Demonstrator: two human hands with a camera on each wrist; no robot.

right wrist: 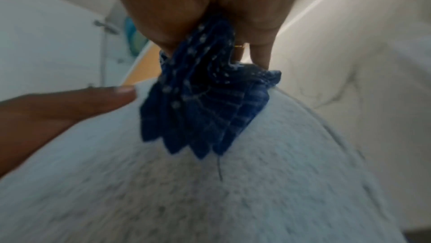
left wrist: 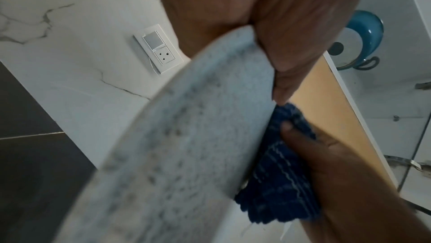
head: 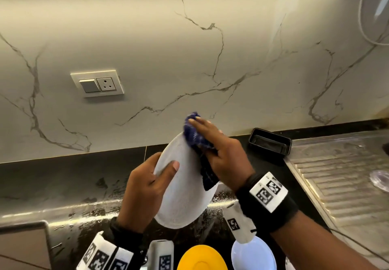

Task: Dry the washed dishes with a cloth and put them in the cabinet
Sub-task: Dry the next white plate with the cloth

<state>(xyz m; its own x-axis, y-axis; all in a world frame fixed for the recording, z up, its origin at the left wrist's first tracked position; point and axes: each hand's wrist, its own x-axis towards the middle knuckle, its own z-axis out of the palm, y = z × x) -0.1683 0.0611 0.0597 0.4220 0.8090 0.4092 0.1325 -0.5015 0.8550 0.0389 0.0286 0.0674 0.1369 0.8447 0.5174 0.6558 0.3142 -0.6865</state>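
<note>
A speckled white plate (head: 181, 194) is held tilted above the dark counter. My left hand (head: 145, 183) grips its left rim, thumb on the upper face and fingers behind. My right hand (head: 219, 154) presses a bunched dark blue cloth (head: 194, 136) against the plate's upper right edge. The left wrist view shows the plate (left wrist: 186, 145) with the cloth (left wrist: 279, 173) behind its rim. In the right wrist view the cloth (right wrist: 205, 103) hangs from my fingers onto the plate (right wrist: 210, 191), with the left thumb (right wrist: 70, 103) beside it.
A yellow plate (head: 202, 257) and a white bowl (head: 252, 255) sit at the near edge. A black rectangular tray (head: 269, 143) lies by the wall. The steel drainboard (head: 341, 177) is at the right. A wall socket (head: 99, 83) is on the marble backsplash. The counter looks wet.
</note>
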